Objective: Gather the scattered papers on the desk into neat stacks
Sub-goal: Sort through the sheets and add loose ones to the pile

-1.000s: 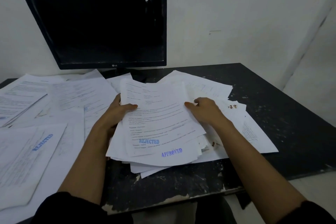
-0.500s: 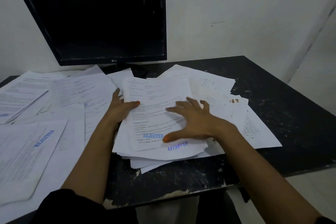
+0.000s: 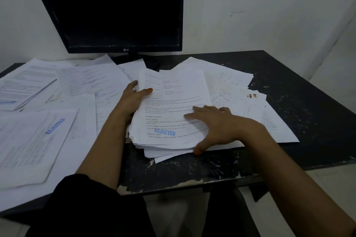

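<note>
Bare desk [image 3: 300,90] lies open to the right and along the front edge; loose papers [image 3: 57,102] cover the left, and the monitor [image 3: 115,5] blocks the back.

The right hand [image 3: 217,125], which 1 second ago was curled at the right edge of the pile of papers [image 3: 169,113], is now laid flat on the top sheet with fingers spread and the thumb hooked at the pile's near right corner. The "APPROVED" stamp seen below that hand before is now covered, the sheets having been drawn closer together. The left hand [image 3: 133,98] is kept on the pile's left edge, its thumb now shifted further up the top sheet.
</note>
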`<action>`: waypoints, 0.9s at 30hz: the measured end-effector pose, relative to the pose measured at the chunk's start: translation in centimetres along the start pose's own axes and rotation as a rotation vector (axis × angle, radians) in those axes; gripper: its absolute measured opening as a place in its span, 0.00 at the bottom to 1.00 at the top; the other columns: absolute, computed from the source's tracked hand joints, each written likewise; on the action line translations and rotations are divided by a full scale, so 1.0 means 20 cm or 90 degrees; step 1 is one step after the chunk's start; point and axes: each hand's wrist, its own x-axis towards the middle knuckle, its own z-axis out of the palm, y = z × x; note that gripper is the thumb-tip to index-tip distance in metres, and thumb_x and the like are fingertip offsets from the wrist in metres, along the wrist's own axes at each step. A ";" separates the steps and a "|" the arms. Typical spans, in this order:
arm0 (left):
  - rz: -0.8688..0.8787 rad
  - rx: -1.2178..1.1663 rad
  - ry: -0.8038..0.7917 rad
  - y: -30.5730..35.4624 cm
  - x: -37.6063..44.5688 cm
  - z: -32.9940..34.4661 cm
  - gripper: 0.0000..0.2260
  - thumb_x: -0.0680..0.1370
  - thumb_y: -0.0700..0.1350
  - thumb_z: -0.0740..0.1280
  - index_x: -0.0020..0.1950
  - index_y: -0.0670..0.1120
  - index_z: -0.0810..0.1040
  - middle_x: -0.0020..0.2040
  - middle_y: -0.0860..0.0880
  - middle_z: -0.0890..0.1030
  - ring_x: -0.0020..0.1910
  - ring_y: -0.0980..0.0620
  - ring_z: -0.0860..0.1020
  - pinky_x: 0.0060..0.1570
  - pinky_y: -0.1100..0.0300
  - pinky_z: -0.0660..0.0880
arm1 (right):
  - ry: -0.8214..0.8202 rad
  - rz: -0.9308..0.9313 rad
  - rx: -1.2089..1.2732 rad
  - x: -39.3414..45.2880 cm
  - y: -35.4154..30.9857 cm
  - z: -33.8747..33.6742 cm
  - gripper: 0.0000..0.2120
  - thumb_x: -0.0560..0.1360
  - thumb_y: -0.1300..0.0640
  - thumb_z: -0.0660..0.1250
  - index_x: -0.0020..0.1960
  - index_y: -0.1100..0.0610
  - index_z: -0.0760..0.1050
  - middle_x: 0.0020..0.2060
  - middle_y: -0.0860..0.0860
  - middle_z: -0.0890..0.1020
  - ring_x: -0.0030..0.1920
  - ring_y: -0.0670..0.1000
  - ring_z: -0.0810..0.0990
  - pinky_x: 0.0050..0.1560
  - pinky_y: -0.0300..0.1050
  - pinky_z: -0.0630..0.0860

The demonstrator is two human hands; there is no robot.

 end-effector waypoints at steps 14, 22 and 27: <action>-0.065 -0.050 -0.073 0.00 -0.01 -0.03 0.16 0.77 0.39 0.70 0.64 0.39 0.76 0.50 0.44 0.84 0.40 0.51 0.85 0.35 0.61 0.81 | 0.084 0.045 0.160 -0.01 -0.02 0.02 0.48 0.62 0.28 0.69 0.76 0.39 0.54 0.79 0.47 0.50 0.78 0.51 0.47 0.76 0.57 0.51; -0.084 -0.104 -0.149 0.02 0.01 -0.06 0.25 0.76 0.39 0.70 0.71 0.43 0.68 0.60 0.41 0.80 0.51 0.42 0.83 0.42 0.50 0.82 | 0.162 0.161 0.258 0.14 0.08 0.03 0.42 0.72 0.34 0.65 0.78 0.49 0.53 0.76 0.53 0.59 0.76 0.58 0.52 0.72 0.57 0.56; -0.007 -0.027 -0.140 0.05 0.02 -0.04 0.26 0.77 0.35 0.66 0.73 0.46 0.64 0.64 0.43 0.76 0.55 0.41 0.80 0.43 0.52 0.81 | 0.231 0.161 0.371 0.17 0.15 0.02 0.41 0.72 0.40 0.69 0.78 0.50 0.55 0.74 0.53 0.65 0.71 0.54 0.65 0.68 0.49 0.64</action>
